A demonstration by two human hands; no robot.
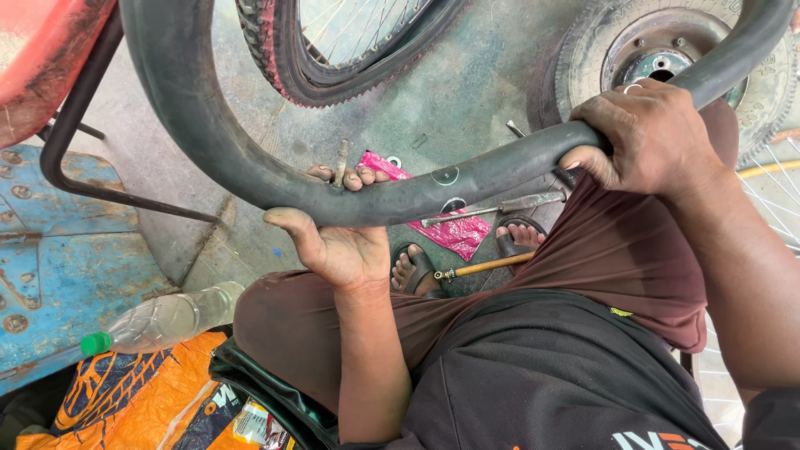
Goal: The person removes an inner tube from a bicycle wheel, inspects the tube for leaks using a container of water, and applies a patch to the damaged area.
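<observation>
A black shirt (542,375) with a bit of orange and white print at its hem fills the bottom of the view, with brown trousers (617,258) above it over both knees.

Far left of the left hand sits a blue metal panel (58,267) with rusty rivets, and above it a red seat (42,58) on a dark tube frame. Below and left of that hand lies a clear plastic bottle (167,321) with a green cap, resting on an orange and black printed bag (142,392); a small pale packet (254,423) shows at the bag's edge.

The left hand (337,237) grips the black tube (400,196) from beneath, palm up, thumb out to the left and fingertips curled over the top beside the metal valve (341,162). The tube loops up and away on both sides. Above the hand hangs a bicycle tyre (333,75) with a reddish tread. Just right of the hand, white chalk rings mark the tube. Under it lie a crumpled pink wrapper (458,233), a metal tool (500,206), a wooden-handled tool (487,267) and two sandalled feet (412,271).

The right hand (646,137) is closed over the tube from above, a ring on one finger. Behind it lies a small wheel (667,58) with a grey hub, and right of it spokes (771,200) show.
</observation>
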